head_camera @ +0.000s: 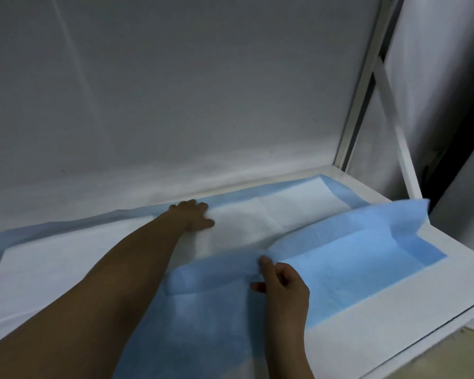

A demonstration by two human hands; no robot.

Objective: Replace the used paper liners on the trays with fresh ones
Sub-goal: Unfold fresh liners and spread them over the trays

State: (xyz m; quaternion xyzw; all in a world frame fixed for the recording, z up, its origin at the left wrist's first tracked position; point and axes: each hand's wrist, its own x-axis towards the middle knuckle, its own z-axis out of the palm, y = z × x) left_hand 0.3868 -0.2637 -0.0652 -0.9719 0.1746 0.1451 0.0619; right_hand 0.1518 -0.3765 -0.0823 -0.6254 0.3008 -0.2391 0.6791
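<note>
Head view, only cam. Liner (257,217), blue-edged w/ white middle, lies across the white tray (394,318), its long axis running left-right along the wall (175,91). Near half is folded back over itself, blue backing up, so the fold (348,258) sits between the two hands and runs off toward the tray's right end.

Left hand (195,216) is far out at the liner's back edge, just beside the wall. Fingers look flat, pressing the white face down; how spread they are, can't tell, too blurred.

Right hand (281,283) is closer in, at the folded flap. Thumb and forefinger (266,265) pinch the blue edge; other fingers curl under.

Key relation: flap's loose part lies to the right of and beyond the right hand, w/ its far corner (422,212) lifted off the tray by the frame post (367,86). Right hand is the nearer one to it, left is pinning. Looks like spreading a liner, approx mid-step; judging by that, the flap wants drawing toward the tray's near edge to lie flat. Risk: thin sheet creasing or dragging under the left palm.
</note>
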